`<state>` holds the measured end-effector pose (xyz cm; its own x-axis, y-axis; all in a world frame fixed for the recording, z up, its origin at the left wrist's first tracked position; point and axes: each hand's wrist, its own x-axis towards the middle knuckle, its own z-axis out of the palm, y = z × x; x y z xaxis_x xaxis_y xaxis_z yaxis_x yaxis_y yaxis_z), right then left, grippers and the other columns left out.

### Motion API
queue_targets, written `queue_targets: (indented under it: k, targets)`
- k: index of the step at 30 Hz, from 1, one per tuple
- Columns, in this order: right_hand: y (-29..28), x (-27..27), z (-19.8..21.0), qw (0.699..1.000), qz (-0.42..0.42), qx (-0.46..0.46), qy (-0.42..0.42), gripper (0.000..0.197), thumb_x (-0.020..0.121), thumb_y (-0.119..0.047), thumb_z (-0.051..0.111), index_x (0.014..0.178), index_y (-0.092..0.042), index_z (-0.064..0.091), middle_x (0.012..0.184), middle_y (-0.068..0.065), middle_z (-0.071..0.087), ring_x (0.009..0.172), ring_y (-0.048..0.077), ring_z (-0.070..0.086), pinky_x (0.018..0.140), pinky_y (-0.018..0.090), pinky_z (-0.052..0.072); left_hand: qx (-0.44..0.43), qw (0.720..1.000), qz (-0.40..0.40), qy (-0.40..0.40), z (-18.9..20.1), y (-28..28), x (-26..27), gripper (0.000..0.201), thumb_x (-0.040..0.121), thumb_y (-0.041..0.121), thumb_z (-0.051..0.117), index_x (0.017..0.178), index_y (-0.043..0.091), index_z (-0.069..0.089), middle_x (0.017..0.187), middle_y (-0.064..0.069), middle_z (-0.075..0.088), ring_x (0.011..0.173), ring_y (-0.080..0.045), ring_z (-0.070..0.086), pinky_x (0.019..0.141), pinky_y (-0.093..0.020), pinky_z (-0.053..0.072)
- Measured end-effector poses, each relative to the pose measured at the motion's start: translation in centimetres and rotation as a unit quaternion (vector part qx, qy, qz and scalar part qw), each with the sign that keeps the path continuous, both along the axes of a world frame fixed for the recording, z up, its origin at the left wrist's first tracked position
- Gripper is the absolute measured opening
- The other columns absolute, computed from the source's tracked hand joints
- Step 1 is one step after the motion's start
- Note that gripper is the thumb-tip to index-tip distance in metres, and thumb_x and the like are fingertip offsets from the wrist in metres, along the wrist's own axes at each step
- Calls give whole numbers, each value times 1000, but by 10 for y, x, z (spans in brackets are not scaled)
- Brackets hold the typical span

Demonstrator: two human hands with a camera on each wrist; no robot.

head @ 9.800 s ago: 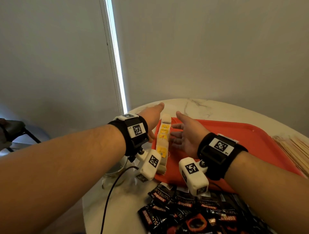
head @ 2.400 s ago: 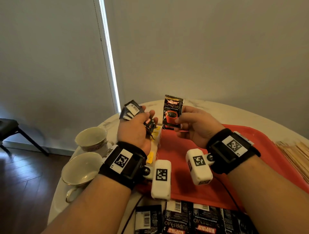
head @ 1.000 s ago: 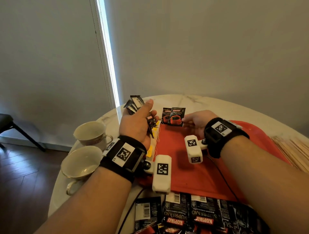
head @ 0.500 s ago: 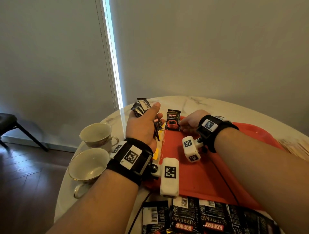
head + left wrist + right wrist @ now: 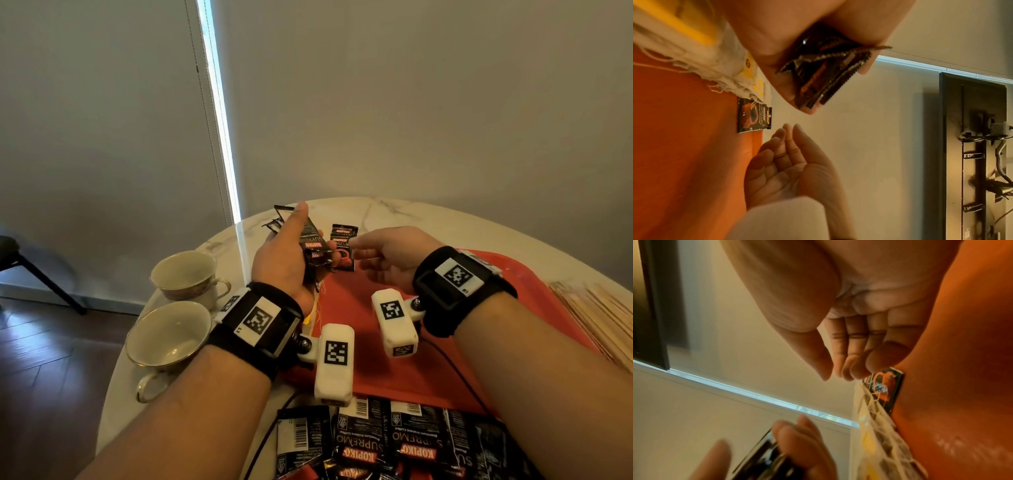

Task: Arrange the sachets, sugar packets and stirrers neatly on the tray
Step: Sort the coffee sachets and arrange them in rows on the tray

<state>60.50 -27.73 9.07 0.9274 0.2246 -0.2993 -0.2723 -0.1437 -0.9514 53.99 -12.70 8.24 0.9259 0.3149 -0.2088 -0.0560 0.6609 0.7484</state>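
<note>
Left hand (image 5: 284, 260): grips a fanned bunch of black Kopiko sachets (image 5: 826, 71), raised over the tray's 10 o'clock corner.
Right hand (image 5: 387, 260): fingers loosely extended, holding nothing.
Placed sachet (image 5: 343, 247): flat on the red tray (image 5: 370, 363), at 11 o'clock, beside the sugar packets (image 5: 694, 43).
Loose sachets (image 5: 387, 442): heaped at 6 o'clock.
Stirrers (image 5: 599, 311): 3 o'clock.

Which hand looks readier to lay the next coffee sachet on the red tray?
Probably the right hand: it is empty with fingers relaxed, hovering over the tray beside the sachet already laid. The left hand is busy gripping the bundle of sachets it would draw from.
</note>
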Motion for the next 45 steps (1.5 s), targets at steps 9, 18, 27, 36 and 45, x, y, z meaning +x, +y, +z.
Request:
queue_targets:
  k: [9,18,27,36,45]
  targets:
    - [0,-21,15,990,54,62,-117,3,88,-18,75,90,-17,73,69,-3,64,55,9,51,56,25,38,145,980,-133,-17,2,-7,-13,26,85,2,78,110,-2,71,86,-21,76,72,-29,75,63,-38,61]
    - [-17,-12,33,941,-69,180,-278,10,87,-7,76,85,-17,73,86,0,72,75,15,66,61,27,54,12,998,-59,12,2,-3,-2,42,89,40,78,113,9,62,84,-15,72,64,-26,69,54,-36,61]
    - [-7,-24,31,922,119,-42,-366,11,84,2,75,89,-6,80,101,0,77,95,15,73,86,27,59,4,998,-56,-42,3,2,-5,48,90,18,76,132,-1,63,108,-22,73,81,-32,74,61,-38,60]
    - [-6,-16,28,980,47,126,-147,47,84,14,59,126,-9,63,105,13,64,76,22,66,60,32,55,143,979,-124,-73,1,-7,-14,32,85,-10,69,117,-6,68,93,-25,74,67,-33,71,65,-39,59]
    - [-15,-16,30,974,36,224,-15,46,82,-4,70,128,2,63,124,25,69,105,35,66,103,50,50,199,967,-122,-106,2,-2,-14,42,84,-9,72,125,1,67,107,-28,75,92,-42,74,75,-44,62]
